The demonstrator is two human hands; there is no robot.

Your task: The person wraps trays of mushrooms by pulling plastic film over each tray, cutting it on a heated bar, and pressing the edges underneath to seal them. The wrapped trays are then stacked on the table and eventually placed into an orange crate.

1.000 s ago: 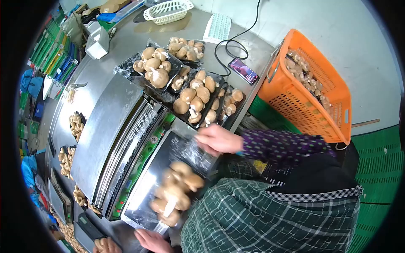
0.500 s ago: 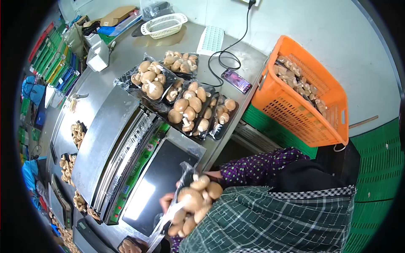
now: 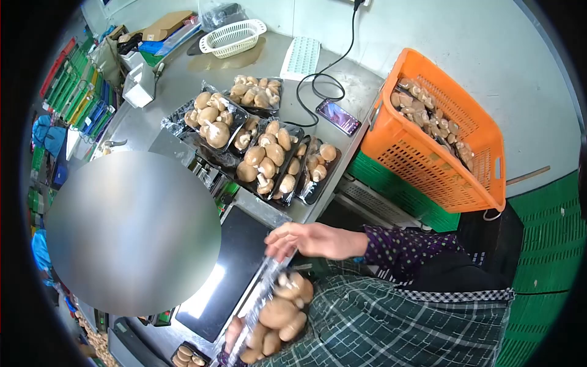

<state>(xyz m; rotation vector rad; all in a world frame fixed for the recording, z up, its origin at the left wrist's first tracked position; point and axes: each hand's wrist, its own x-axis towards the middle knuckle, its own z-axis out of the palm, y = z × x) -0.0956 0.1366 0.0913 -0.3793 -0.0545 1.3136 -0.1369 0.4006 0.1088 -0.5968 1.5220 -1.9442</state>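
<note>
A film-wrapped tray of brown mushrooms (image 3: 278,313) is tilted up against the plaid apron (image 3: 403,324). My left hand (image 3: 233,333), partly hidden and smeared, grips its lower end. My right hand (image 3: 315,240) is at the upper end, fingers stretched out and lying against the clear plastic film (image 3: 264,286). The right thumb is hidden. Left of the tray is the black plate (image 3: 235,263) of the wrapping machine. Further up, several mushroom trays (image 3: 266,159) stand grouped on the steel table.
A large blurred disc (image 3: 134,232) covers most of the wrapping machine. An orange crate (image 3: 422,153) with mushroom trays stands on green crates (image 3: 403,189) at right. A phone (image 3: 338,117), black cable (image 3: 315,92) and white basket (image 3: 232,38) are on the steel table (image 3: 177,79).
My right hand has come out from behind the tray to its upper end, on the film. The tray has shifted slightly down. A blurred disc now covers the machine.
</note>
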